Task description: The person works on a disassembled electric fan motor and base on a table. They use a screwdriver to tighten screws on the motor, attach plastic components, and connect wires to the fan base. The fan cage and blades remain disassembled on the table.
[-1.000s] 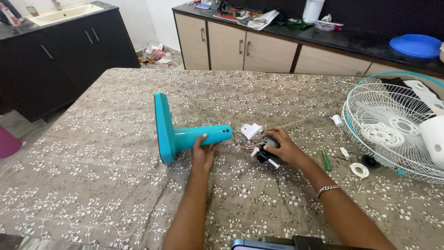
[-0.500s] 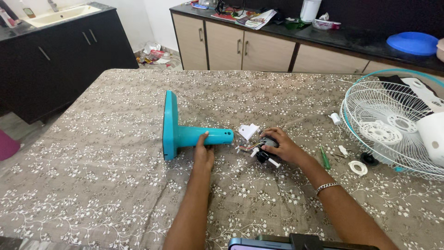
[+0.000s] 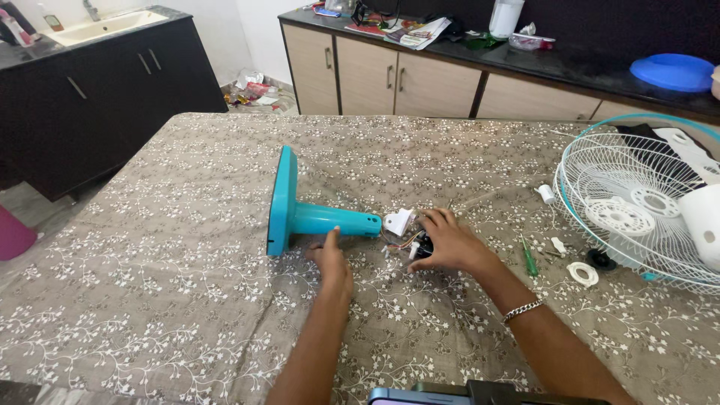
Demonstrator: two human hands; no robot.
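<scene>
Teal fan stand (image 3: 315,217) under left hand (image 3: 332,261)

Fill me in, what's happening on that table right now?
A person is working on a dismantled fan on a floral-cloth table. The left hand rests against the teal fan stand, which lies on its side. The right hand covers a small dark part with coloured wires at the stand's open end. A white wire fan guard, a green screwdriver and small white pieces lie to the right.
</scene>
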